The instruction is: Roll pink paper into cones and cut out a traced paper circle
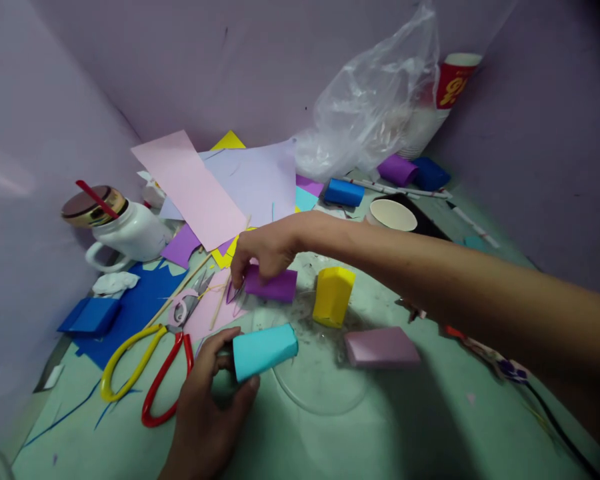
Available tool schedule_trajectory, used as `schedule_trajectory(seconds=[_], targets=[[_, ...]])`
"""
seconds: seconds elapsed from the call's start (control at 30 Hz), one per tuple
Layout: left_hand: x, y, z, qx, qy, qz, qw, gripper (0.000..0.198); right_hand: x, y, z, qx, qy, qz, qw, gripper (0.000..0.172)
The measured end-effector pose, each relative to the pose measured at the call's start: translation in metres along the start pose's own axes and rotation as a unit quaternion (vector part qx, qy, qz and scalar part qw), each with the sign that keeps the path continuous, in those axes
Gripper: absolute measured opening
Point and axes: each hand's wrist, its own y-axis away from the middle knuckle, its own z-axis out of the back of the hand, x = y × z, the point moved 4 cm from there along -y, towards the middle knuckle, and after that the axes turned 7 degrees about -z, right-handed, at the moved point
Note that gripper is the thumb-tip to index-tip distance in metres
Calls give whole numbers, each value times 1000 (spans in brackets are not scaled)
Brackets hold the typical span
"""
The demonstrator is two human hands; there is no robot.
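Observation:
My left hand (205, 400) grips one end of a light blue paper box (265, 350) lying on its side near the front of the table. My right hand (263, 250) reaches across from the right, its fingers closed on a purple paper box (275, 285) that rests on the table. A yellow paper box (333, 295) stands upright just right of the purple one. A mauve paper box (383, 347) lies flat to the right of the light blue one. A clear round disc (320, 387) lies under these boxes.
Scissors with one yellow and one red handle (150, 360) lie at the left, by blue paper scraps (135, 307). A white mug with a gold lid (125, 230) stands further left. Coloured paper sheets (220, 183), a plastic bag (375, 113), paper cups (393, 215) and more boxes lie at the back.

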Motion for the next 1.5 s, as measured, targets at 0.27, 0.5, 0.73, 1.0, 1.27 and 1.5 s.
schedule_trajectory(seconds=[0.27, 0.5, 0.73, 1.0, 1.27, 1.5], targets=[[3, -2, 3, 18, -8, 22, 1000, 39, -13, 16, 3, -37, -97, 36, 994, 34], [7, -3, 6, 63, -48, -16, 997, 38, -11, 26, -7, -54, -117, 7, 992, 32], [9, 6, 10, 94, -103, -97, 985, 38, 5, 24, -13, 3, -72, 14, 997, 39], [14, 11, 3, 115, -204, -198, 952, 45, 4, 21, -24, -28, -54, 11, 998, 35], [15, 14, -1, 112, -218, -230, 942, 46, 4, 25, -25, -48, -53, -3, 997, 38], [12, 19, 1, 125, -168, -221, 953, 60, 3, 36, -17, -90, -63, 14, 994, 32]])
